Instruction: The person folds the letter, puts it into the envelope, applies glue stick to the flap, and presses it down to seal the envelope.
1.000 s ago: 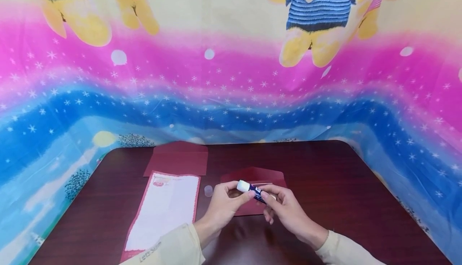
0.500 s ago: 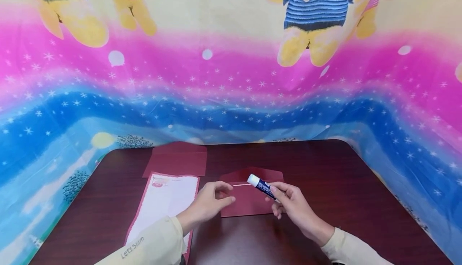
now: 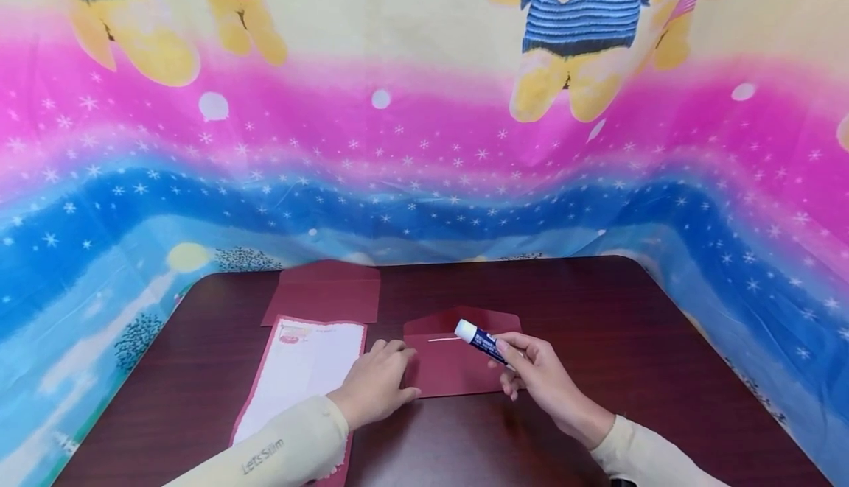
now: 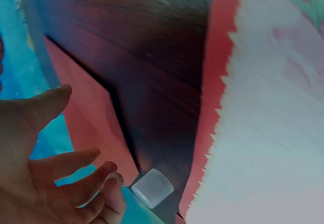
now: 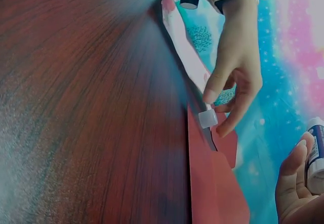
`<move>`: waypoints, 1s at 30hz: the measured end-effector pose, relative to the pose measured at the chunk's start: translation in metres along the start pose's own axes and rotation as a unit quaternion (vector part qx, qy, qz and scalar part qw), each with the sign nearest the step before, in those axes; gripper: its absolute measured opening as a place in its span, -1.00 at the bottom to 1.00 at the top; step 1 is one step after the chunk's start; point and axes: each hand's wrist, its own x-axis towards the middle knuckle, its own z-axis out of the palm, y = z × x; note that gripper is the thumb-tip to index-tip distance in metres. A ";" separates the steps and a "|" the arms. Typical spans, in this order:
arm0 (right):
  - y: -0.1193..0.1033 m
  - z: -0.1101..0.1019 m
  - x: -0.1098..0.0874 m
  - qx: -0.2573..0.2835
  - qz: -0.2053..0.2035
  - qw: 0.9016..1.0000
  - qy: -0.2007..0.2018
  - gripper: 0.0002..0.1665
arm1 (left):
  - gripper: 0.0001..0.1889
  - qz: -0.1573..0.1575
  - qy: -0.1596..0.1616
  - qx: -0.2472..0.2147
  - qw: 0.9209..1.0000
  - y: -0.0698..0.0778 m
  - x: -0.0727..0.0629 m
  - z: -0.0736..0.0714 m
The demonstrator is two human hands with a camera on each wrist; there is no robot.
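My right hand (image 3: 547, 384) grips a glue stick (image 3: 486, 345) with a dark blue label, tilted with its white end up and to the left, over the near red envelope (image 3: 451, 369). In the right wrist view the glue stick (image 5: 316, 153) shows at the right edge. My left hand (image 3: 374, 384) reaches down between that envelope and the letter paper, fingers loosely bent and holding nothing. A small translucent cap (image 4: 153, 188) stands on the table close to its fingertips; the hand hides it in the head view. The right wrist view shows the cap (image 5: 207, 118) between thumb and fingers.
A white letter sheet with a red border (image 3: 312, 369) lies at the left, partly under the left sleeve. Behind it lies another red envelope (image 3: 325, 295), flap spread out. The dark wooden table (image 3: 610, 325) is backed by a printed curtain (image 3: 424, 155).
My left hand has let go of the glue stick and moved left and down to the cap. My right hand keeps the glue stick, now tilted more upward.
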 end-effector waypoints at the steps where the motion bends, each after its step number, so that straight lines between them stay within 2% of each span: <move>1: 0.000 0.000 0.000 -0.001 0.000 1.000 0.002 -0.44 | -0.38 0.007 0.003 0.015 1.000 0.000 0.000 0.002; 6: -0.002 -0.003 0.004 -0.011 0.011 1.000 0.020 -0.44 | -0.34 0.023 0.006 0.059 0.998 -0.003 0.003 0.006; 11: -0.003 -0.006 0.011 -0.019 0.033 0.998 0.044 -0.47 | -0.37 0.026 0.010 0.074 0.997 -0.005 0.006 0.009; 15: -0.002 -0.007 0.020 -0.036 0.035 0.997 0.051 -0.49 | -0.41 0.034 0.009 0.081 0.996 -0.005 0.008 0.012; 24: 0.003 -0.010 0.052 -0.117 0.015 0.992 0.052 -0.61 | -0.52 0.044 0.006 0.096 0.994 -0.004 0.011 0.014; 30: 0.006 -0.004 0.077 -0.181 -0.001 0.983 0.033 -0.72 | -0.55 0.067 0.008 0.135 0.989 -0.005 0.013 0.016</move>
